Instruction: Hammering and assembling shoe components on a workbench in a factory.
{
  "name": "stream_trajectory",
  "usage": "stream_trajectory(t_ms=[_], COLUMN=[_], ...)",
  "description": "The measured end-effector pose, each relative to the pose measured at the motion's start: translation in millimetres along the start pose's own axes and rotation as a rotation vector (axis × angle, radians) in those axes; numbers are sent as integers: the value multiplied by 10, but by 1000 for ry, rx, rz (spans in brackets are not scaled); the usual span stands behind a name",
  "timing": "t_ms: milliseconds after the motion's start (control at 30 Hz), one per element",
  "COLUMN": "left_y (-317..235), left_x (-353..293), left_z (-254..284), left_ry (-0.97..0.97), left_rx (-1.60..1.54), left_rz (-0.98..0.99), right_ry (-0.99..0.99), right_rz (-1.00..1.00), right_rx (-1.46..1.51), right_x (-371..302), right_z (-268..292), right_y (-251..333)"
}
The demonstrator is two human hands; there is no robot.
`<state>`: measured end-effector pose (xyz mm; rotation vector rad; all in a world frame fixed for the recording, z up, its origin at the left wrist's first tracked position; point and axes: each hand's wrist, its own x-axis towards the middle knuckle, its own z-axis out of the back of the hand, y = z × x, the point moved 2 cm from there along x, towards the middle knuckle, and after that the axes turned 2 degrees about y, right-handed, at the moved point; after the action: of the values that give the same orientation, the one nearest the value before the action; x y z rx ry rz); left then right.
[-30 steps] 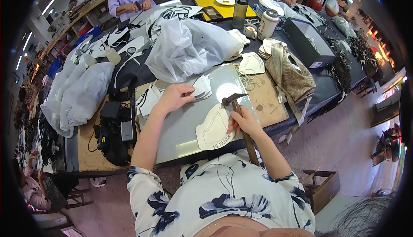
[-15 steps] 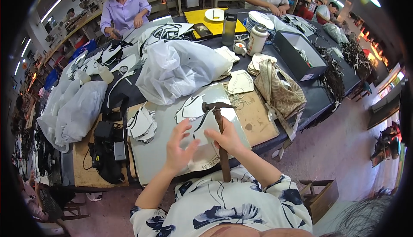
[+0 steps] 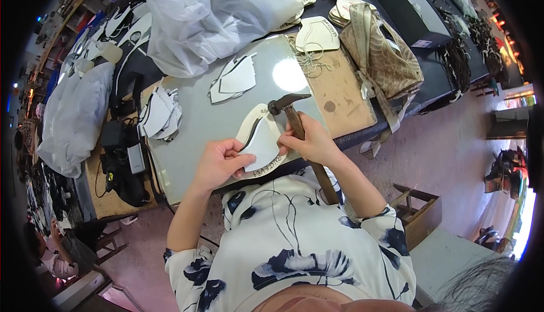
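A white curved cut piece [image 3: 262, 143] with a black strip along its left edge lies on a cream template [image 3: 247, 124] near the front of the grey board. My left hand [image 3: 222, 160] pinches the white piece at its lower left side. In my right hand [image 3: 313, 140] a hammer [image 3: 293, 120] is gripped by its wooden handle, head up and pointing away from me, handle slanting down toward my lap. The right thumb and fingertips are close to the right edge of the white piece; whether they touch it I cannot tell.
Behind are a small stack of white pieces [image 3: 234, 79] and another pile [image 3: 161, 113] on the grey board [image 3: 195, 122]. A large plastic bag [image 3: 209, 23], a patterned fabric bag [image 3: 385, 57] and a dark box [image 3: 411, 9] stand beyond. Black cables and devices [image 3: 122, 164] lie left.
My left hand, open above the board before, has come down and closed on the white piece. The hammer in my right hand has tilted, and the view has tipped downward.
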<state>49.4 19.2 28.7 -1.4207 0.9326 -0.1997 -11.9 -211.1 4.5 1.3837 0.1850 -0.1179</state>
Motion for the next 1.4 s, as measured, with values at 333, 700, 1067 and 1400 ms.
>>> stream_trajectory(t_ms=[333, 700, 1067, 1400], left_y=[131, 77, 24, 1], left_x=[-20, 40, 79, 46], left_z=[-6, 15, 37, -5], left_ry=[-129, -104, -39, -109], left_rx=[204, 285, 285, 361], left_rz=[10, 40, 72, 58], right_ry=[-7, -29, 10, 86], right_rz=[-142, -159, -195, -100], right_rx=[47, 102, 89, 284], right_x=[-64, -75, -70, -78], right_z=[-23, -22, -14, -85], right_y=[191, 181, 181, 263])
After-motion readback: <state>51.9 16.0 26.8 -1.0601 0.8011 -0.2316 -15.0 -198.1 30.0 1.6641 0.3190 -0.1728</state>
